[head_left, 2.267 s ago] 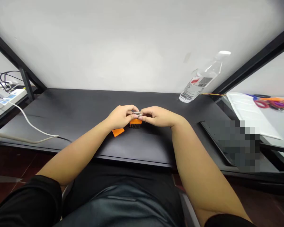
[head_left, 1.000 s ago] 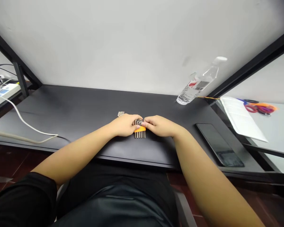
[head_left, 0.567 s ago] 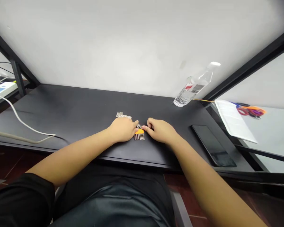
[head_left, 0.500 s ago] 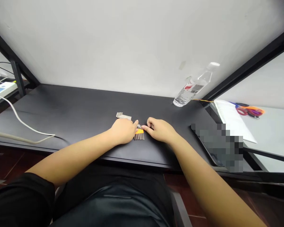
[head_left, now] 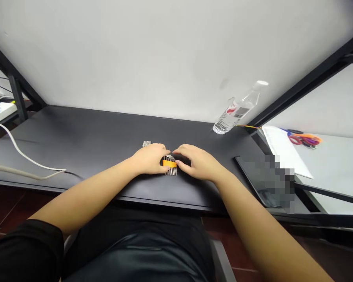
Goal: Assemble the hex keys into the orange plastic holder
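Observation:
An orange holder (head_left: 170, 163) carries a row of metal hex keys (head_left: 172, 171) and lies on the black desk between my hands. My left hand (head_left: 150, 158) curves around its left side, thumb tip touching the orange edge and index finger reaching above the bent key ends. On the other side is my right hand (head_left: 201, 162), fingers and thumb apart, thumb tip at or just beside the holder's right edge. A second group of L-shaped metal keys (head_left: 146, 143) lies behind my left hand, which partly covers it.
A clear water bottle (head_left: 235, 113) stands by the wall at the right back. A dark flat device (head_left: 253, 180), partly pixelated, lies at right near white paper (head_left: 279, 147) and colored rings (head_left: 304, 140). A pale cable (head_left: 23, 152) crosses the desk's left side.
Both hands have spread their fingers from pointing or curled shapes. The left thumb has come to the holder's lower left, uncovering more of it. The view has shifted slightly.

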A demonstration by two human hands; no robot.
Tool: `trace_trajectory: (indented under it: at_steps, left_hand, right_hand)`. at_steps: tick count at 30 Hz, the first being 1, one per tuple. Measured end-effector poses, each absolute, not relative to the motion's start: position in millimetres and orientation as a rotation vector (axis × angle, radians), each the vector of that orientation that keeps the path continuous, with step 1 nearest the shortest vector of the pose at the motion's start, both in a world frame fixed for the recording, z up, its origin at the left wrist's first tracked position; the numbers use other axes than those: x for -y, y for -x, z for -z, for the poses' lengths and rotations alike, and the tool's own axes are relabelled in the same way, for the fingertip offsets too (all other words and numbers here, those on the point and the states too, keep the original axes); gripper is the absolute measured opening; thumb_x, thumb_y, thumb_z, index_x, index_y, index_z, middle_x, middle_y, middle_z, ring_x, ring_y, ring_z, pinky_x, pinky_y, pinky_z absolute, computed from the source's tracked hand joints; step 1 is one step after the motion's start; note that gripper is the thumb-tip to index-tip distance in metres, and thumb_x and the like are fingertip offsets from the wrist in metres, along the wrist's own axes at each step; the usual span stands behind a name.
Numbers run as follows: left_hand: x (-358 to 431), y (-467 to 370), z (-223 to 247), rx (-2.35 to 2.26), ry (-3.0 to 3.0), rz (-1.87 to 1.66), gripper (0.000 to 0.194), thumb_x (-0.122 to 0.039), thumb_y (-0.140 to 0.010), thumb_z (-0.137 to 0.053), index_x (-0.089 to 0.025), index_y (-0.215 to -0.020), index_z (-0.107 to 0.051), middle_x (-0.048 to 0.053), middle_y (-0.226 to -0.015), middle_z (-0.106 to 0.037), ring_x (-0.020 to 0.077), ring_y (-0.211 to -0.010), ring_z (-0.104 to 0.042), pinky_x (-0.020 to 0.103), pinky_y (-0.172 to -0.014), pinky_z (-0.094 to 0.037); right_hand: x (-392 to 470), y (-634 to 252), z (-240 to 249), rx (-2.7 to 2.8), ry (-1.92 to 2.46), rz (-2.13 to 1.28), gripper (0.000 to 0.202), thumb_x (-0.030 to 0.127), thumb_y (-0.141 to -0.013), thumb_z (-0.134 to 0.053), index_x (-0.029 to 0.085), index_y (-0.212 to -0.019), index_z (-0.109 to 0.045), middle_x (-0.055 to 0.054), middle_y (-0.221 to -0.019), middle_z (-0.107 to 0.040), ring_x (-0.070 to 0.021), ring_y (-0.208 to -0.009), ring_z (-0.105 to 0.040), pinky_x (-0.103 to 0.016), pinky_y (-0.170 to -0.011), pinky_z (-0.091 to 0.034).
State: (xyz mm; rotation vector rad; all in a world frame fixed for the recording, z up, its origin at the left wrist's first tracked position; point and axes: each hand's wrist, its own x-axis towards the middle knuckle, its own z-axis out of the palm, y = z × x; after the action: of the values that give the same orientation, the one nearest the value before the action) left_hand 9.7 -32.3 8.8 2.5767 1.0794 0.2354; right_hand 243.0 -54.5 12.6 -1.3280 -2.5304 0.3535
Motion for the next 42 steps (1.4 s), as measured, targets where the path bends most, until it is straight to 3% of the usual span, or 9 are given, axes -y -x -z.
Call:
trace_trajectory:
  at_steps: [6,14,19,22,26,29,32,37,42]
  left_hand:
    - [35,-28,1,-1.187,-2.559,-0.224,0.032,-0.046,-0.075,-0.07,-0.018,-0.089,-0.075,0.013,-0.091,-0.066,0.0304,-0.087,-0.066,0.039,-0.078,-0.053]
    - [18,-3,-3,-1.077,-2.426,-0.548,0.042,-0.046,-0.084,-0.067,-0.024,-0.119,-0.071,0.009,-0.116,-0.064,0.0222,-0.097,-0.065,0.034,-0.085,-0.052]
    - [-10,49,-28,-1.24,-2.184,-0.622,0.039,-0.056,-0.089,-0.058,-0.02,-0.097,-0.072,0.003,-0.084,-0.068,0.0164,-0.074,-0.06,0.029,-0.067,-0.046]
    - [-2,69,-33,-1.318,-2.166,-0.389,0.04,-0.061,-0.081,-0.066,-0.022,-0.088,-0.071,0.002,-0.082,-0.069,0.0169,-0.071,-0.06,0.028,-0.061,-0.042]
    - [31,80,-21,-1.442,-2.202,-0.125,0.048,-0.066,-0.064,-0.078,-0.024,-0.086,-0.07,0.003,-0.087,-0.071,0.02,-0.072,-0.062,0.03,-0.058,-0.038]
    - [47,85,-15,-1.439,-2.251,-0.097,0.041,-0.059,-0.066,-0.077,-0.024,-0.085,-0.068,0.003,-0.091,-0.071,0.0215,-0.078,-0.062,0.03,-0.061,-0.038]
    - [41,89,-21,-1.432,-2.225,-0.114,0.032,-0.048,-0.068,-0.077,-0.023,-0.083,-0.065,0.002,-0.087,-0.071,0.0201,-0.075,-0.063,0.03,-0.06,-0.038]
    - [4,76,-37,-1.517,-2.235,-0.296,0.022,-0.032,-0.069,-0.077,-0.023,-0.082,-0.061,-0.001,-0.073,-0.068,0.0172,-0.063,-0.06,0.028,-0.056,-0.036]
    - [-27,39,-20,-1.439,-2.128,-0.783,0.019,-0.031,-0.079,-0.072,-0.023,-0.094,-0.064,0.001,-0.088,-0.073,0.0166,-0.076,-0.065,0.027,-0.067,-0.047]
  right_hand:
    - [67,-233,-9,2.51,1.53,-0.3,0.03,0.034,-0.098,-0.05,0.019,-0.117,-0.068,-0.013,-0.113,-0.069,-0.0276,-0.101,-0.063,-0.038,-0.085,-0.049]
    - [85,-206,10,2.496,1.581,-0.014,0.04,0.04,-0.105,-0.038,0.021,-0.127,-0.066,-0.014,-0.126,-0.067,-0.0287,-0.106,-0.06,-0.04,-0.085,-0.047]
    - [42,-226,12,2.478,1.658,0.146,0.038,0.042,-0.104,-0.044,0.021,-0.124,-0.069,-0.013,-0.126,-0.068,-0.0273,-0.104,-0.062,-0.039,-0.085,-0.044]
    - [7,-231,1,2.458,1.728,0.153,0.033,0.041,-0.1,-0.051,0.021,-0.115,-0.072,-0.012,-0.12,-0.071,-0.0292,-0.104,-0.063,-0.041,-0.087,-0.044]
    - [-22,-202,-18,2.471,1.635,-0.219,0.031,0.048,-0.095,-0.058,0.023,-0.103,-0.073,-0.008,-0.11,-0.075,-0.0248,-0.098,-0.066,-0.034,-0.08,-0.046]
    - [-30,-171,-23,2.494,1.628,-0.594,0.037,0.059,-0.083,-0.07,0.025,-0.098,-0.073,-0.005,-0.107,-0.075,-0.0218,-0.09,-0.068,-0.03,-0.07,-0.047]
    - [-33,-156,-20,2.527,1.651,-0.705,0.034,0.054,-0.076,-0.078,0.025,-0.094,-0.073,-0.005,-0.105,-0.075,-0.0216,-0.086,-0.068,-0.029,-0.067,-0.046]
    - [-30,-174,-15,2.628,1.537,-0.835,0.033,0.05,-0.071,-0.082,0.025,-0.091,-0.071,-0.003,-0.1,-0.074,-0.0201,-0.082,-0.066,-0.029,-0.064,-0.044]
    - [-16,-194,-17,2.651,1.426,-0.868,0.033,0.053,-0.074,-0.078,0.024,-0.086,-0.068,-0.003,-0.095,-0.071,-0.0189,-0.079,-0.061,-0.029,-0.064,-0.042]
